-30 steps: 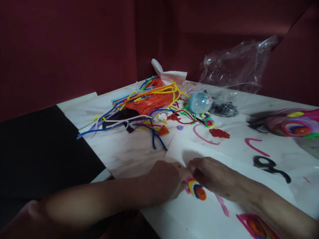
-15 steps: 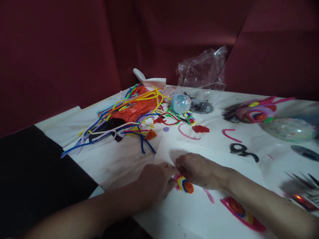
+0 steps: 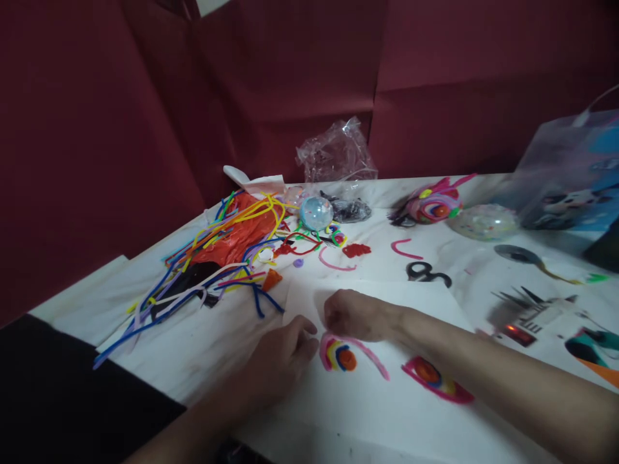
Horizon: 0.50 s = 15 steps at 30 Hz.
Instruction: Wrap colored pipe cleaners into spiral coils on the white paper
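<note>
On a white paper sheet (image 3: 358,412) lies a curved piece (image 3: 340,356) made of pipe-cleaner-like strips, with an orange coil, then blue, yellow and pink bands. A pink strip (image 3: 372,357) runs along its top and trails off to the right. My left hand (image 3: 285,351) is just left of this piece, thumb and forefinger apart with nothing visible between them. Above the piece, my right hand (image 3: 355,314) rests on the sheet with its fingers curled in. Whatever they hold, if anything, is hidden. Beneath my right forearm sits a pink-edged eye-shaped piece (image 3: 438,380).
Colourful pipe cleaners (image 3: 193,290) heap over a red sheet (image 3: 246,225) at back left. Behind the paper are black-handled scissors (image 3: 428,273), a clear ball (image 3: 316,212), a decorated pink ball (image 3: 435,203) and a plastic bag (image 3: 336,154). A glue gun (image 3: 536,319) lies at right.
My left hand has drawn back from the curved piece, and the pink strip's trailing end is more exposed. My right hand stays above the piece. The view has swung right.
</note>
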### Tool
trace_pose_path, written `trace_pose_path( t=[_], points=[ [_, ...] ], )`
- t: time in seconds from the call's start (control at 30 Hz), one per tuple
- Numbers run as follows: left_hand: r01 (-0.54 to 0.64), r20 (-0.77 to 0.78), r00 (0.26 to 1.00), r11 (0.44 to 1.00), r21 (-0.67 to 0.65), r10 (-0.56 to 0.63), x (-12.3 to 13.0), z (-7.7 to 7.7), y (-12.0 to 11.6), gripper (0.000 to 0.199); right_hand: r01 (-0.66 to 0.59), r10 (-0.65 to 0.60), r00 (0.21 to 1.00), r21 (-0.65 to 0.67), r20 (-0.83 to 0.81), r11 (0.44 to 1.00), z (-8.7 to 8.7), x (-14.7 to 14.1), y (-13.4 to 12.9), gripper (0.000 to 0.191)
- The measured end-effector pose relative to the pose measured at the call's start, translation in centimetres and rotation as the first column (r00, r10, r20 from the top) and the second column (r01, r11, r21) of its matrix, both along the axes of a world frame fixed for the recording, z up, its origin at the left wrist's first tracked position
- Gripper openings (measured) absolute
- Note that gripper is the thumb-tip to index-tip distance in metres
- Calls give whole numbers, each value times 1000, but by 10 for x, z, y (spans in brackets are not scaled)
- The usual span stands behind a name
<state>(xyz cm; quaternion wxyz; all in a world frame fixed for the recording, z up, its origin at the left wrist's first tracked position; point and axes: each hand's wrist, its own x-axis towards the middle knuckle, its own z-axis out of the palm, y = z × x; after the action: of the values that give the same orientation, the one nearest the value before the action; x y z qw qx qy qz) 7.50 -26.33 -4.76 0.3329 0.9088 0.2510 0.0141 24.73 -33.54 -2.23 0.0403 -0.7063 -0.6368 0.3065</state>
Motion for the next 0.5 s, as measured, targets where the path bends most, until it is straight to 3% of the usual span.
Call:
trace_pose_path(
  t=[0.17,0.5],
  points=[
    [-5,8,1000,1000,21,5,2,-2,-1,21,-88,88,995,-2,36,996,8,-3,-4,7],
    [15,-5,1000,999,53,-14,6,0,-4,21,-126,133,984,-66,115,990,2,2,8,16]
  ],
)
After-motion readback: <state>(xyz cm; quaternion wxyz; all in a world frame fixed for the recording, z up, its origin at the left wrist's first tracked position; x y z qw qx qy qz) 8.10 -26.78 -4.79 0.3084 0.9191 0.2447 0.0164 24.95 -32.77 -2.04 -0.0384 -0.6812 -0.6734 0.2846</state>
